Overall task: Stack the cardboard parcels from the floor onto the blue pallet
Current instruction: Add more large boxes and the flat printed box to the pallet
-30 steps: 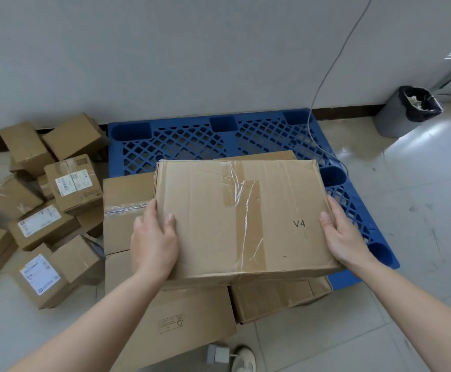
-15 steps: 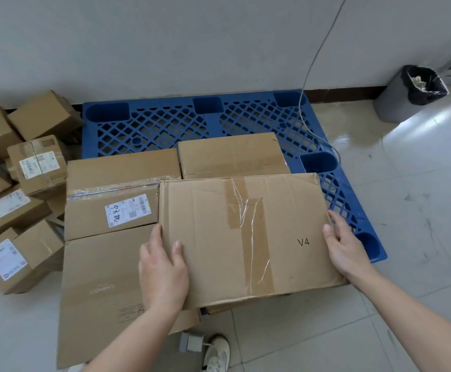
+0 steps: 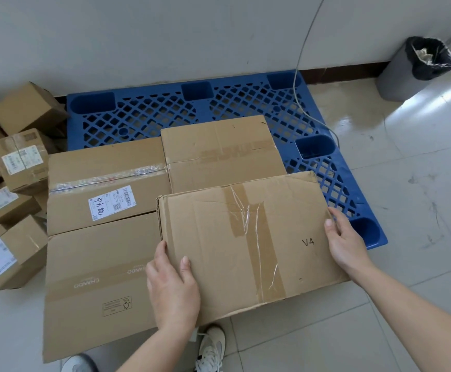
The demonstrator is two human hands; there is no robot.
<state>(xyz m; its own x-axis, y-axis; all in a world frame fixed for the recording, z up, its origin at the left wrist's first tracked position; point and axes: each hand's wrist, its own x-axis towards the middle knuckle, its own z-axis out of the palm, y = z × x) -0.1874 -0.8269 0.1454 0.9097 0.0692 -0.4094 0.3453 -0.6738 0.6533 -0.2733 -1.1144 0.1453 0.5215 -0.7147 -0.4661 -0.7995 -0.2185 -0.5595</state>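
I hold a flat taped cardboard parcel marked "V4" (image 3: 248,242) between both hands, over the near right part of the blue pallet (image 3: 219,108). My left hand (image 3: 172,288) grips its near left edge, thumb on top. My right hand (image 3: 346,240) clasps its right edge. On the pallet lie three other parcels: a long one printed CHANDO (image 3: 95,285) at the near left, one with a white label (image 3: 106,183) behind it, and a plain one (image 3: 219,151) at the middle. The far half of the pallet is bare lattice.
Several small labelled parcels (image 3: 12,183) are piled on the floor left of the pallet. A grey bin with a black liner (image 3: 418,68) stands at the far right by the wall. A thin cable (image 3: 303,76) hangs down onto the pallet. My shoes (image 3: 211,347) are at the bottom.
The V4 parcel has come down and toward me, uncovering the plain parcel and the labelled one behind it. Both hands keep their grip on its edges.
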